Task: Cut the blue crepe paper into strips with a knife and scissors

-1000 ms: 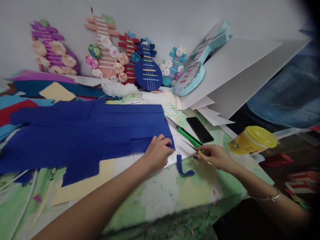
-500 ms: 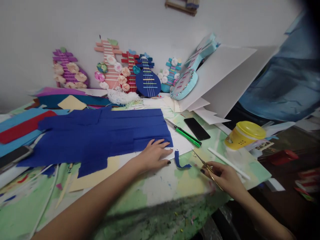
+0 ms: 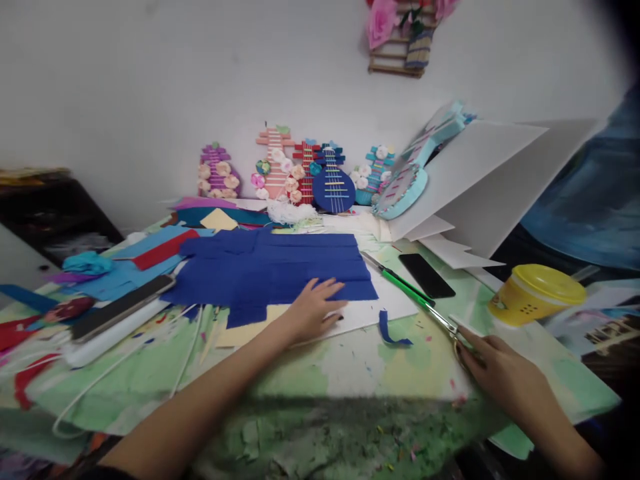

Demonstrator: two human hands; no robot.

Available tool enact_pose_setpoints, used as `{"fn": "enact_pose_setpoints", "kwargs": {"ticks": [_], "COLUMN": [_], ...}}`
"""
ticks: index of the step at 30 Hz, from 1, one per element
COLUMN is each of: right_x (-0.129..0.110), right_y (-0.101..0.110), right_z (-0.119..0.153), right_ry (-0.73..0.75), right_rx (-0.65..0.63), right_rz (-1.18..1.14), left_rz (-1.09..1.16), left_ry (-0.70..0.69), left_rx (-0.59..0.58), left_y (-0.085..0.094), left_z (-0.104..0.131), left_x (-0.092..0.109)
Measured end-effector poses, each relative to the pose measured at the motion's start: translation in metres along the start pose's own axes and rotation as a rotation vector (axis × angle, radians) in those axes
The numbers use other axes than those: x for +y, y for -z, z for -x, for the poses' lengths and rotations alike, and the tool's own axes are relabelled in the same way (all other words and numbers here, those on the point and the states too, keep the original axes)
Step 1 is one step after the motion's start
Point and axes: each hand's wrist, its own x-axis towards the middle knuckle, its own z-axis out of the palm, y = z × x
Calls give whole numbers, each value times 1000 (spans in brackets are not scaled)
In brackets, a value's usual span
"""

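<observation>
My left hand (image 3: 317, 310) lies with fingers spread on the lower right edge of a large dark-blue crepe-like sheet (image 3: 300, 267), partly over the white board (image 3: 365, 312) beneath. My right hand (image 3: 503, 367) holds a pair of scissors (image 3: 454, 330) with gold handles, its blades pointing up and left toward the green utility knife (image 3: 407, 287). The scissor tips overlap the lower end of the knife, and I cannot tell whether they touch. A curled blue strip (image 3: 393, 333) lies on the table between my hands.
A black phone (image 3: 427, 275) and a yellow-lidded tub (image 3: 535, 293) stand right of the knife. Another phone (image 3: 123, 307), red and light-blue sheets (image 3: 165, 250) and a white cord lie left. Flower-decorated model instruments (image 3: 333, 187) lean along the wall; white boards (image 3: 475, 173) rise at back right.
The view has shifted, showing more of the left side. My right hand has brought the scissors closer to the utility knife. My left hand stays flat on the blue sheet.
</observation>
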Motion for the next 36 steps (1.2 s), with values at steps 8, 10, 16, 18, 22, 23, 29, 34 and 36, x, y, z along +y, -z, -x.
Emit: {"fn": "enact_pose_setpoints", "kwargs": {"ticks": [8, 10, 16, 18, 22, 23, 29, 34, 36], "right_x": [17, 10, -67, -95, -118, -116, -87, -72, -67], "right_y": [-6, -2, 24, 30, 25, 22, -6, -25, -31], "right_z": [-15, -23, -49, -65, -117, -132, -194, -198, -196], "right_ry": [214, 211, 293, 347, 317, 296, 82, -19, -33], "right_rx": [-67, -50, -29, -108, -221, -228, -343, -447, -457], "right_rz": [-172, -150, -387, -447, -419, -396, -235, -211, -228], "left_rz": [-227, -245, -257, -270, -328, -343, -361, -289, -257], "left_ry": [673, 741, 784, 781, 820, 837, 849, 759, 760], "left_rx": [175, 172, 145, 137, 137, 136, 87, -7, -43], "left_y": [31, 33, 33, 36, 53, 59, 87, 90, 88], "left_z": [79, 91, 85, 75, 59, 57, 49, 17, 3], "left_x": [-111, -124, -140, -149, -181, -191, -256, -296, -311]}}
